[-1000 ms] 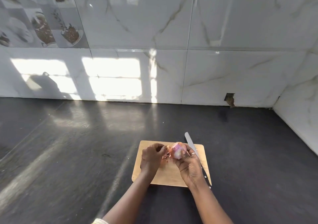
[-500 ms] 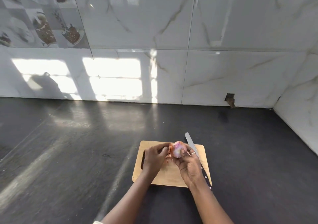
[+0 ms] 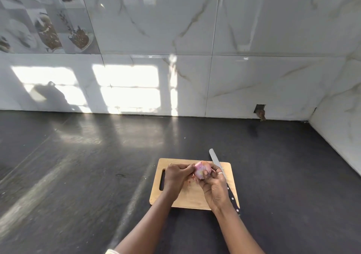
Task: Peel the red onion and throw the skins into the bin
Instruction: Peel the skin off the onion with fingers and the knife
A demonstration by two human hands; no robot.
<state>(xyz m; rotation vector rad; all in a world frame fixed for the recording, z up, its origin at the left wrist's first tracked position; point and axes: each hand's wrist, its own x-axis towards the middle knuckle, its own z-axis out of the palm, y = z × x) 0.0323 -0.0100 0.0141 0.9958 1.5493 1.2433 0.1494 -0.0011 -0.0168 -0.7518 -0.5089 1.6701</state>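
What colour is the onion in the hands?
The onion is pale pink and whitish, best seen in the head view.

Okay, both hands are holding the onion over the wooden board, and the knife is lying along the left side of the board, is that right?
Not quite: the knife lies along the right side of the board, not the left, as the head view shows. The rest holds: the left hand and right hand both hold the onion over the board.

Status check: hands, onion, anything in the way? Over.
Right hand gripping red onion over cutting board. Left hand pinching its left side. Knife along board's right edge; no bin in view.
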